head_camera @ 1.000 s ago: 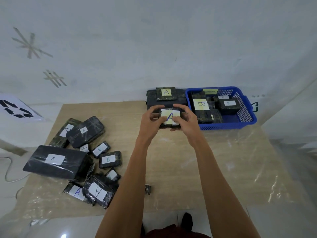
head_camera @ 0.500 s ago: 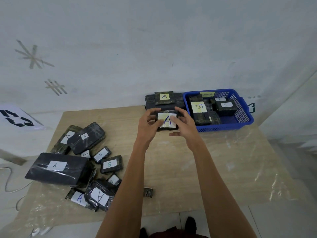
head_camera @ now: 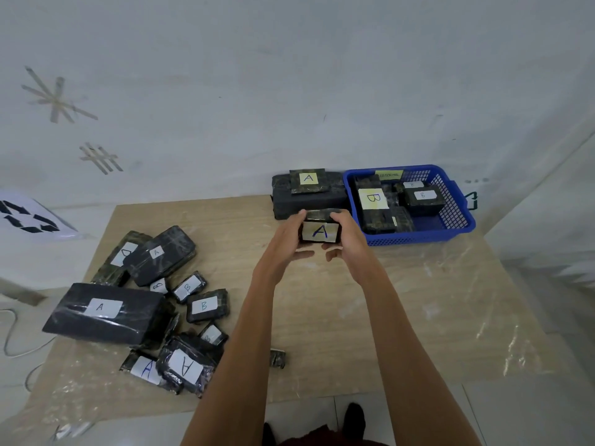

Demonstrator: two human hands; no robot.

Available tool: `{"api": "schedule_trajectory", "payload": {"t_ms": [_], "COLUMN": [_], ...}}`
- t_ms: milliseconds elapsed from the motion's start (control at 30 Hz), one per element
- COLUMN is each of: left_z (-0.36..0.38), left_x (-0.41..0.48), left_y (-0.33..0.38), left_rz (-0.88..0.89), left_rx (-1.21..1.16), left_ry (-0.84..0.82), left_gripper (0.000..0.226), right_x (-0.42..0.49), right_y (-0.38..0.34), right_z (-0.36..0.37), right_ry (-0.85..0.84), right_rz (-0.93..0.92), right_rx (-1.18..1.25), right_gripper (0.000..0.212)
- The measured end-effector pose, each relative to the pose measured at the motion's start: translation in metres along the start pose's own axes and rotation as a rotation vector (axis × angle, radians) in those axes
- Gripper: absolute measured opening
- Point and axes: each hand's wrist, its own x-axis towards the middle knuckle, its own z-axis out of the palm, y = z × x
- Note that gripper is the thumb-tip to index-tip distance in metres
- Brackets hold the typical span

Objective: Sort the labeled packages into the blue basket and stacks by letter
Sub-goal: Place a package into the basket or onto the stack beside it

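Both hands hold a small dark wrapped package with an "A" label (head_camera: pixel 319 231) above the table, just in front of the A stack (head_camera: pixel 307 191) at the back. My left hand (head_camera: pixel 288 239) grips its left end and my right hand (head_camera: pixel 349 241) grips its right end. The label faces me. To the right stands the blue basket (head_camera: pixel 457 230), which contains several dark packages marked "B". A pile of unsorted packages (head_camera: pixel 154 304) marked "A", "B" and "D" lies at the table's left.
The beige table (head_camera: pixel 402 317) is covered with clear film. A tiny dark package (head_camera: pixel 277 358) lies alone near the front edge. A white wall rises right behind the stack and basket. A white cable (head_camera: pixel 13 342) runs on the floor at the left.
The package has tilted so its label turns toward me. My hands have hardly moved and stay in front of the A stack; the camera has shifted slightly.
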Motion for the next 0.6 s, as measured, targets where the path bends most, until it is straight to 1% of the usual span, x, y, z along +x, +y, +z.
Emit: {"api": "schedule_trajectory", "payload": {"t_ms": [67,200,333,400,533,600], "left_z": [0.001,-0.001,-0.005,-0.005,-0.005,-0.005], "left_x": [0.000,0.002,0.003,0.002,0.004,0.005], "left_y": [-0.004,-0.007,-0.007,-0.008,-0.005,-0.002], "left_rz": [-0.039,-0.027,0.015,0.031,0.046,0.058], "left_rx": [-0.032,-0.028,-0.016,-0.025,-0.040,-0.042], "left_ry": [0.004,0.020,0.026,0.026,0.038,0.041], "left_gripper": [0.037,0.039,0.036,0.032,0.036,0.034], "right_x": [-0.001,-0.004,-0.003,-0.002,0.000,0.002], "right_y": [0.002,0.005,0.002,0.002,0.000,-0.002], "right_z": [0.003,0.008,0.013,0.014,0.017,0.018], "right_ry": [-0.013,-0.062,-0.039,-0.044,-0.053,-0.047], "right_rz": [0.008,-0.023,-0.086,-0.100,-0.090,-0.104], "right_rx": [-0.031,-0.064,-0.076,-0.065,-0.078,-0.079], "right_gripper": [0.023,0.027,0.018,0.017,0.018,0.017]}}
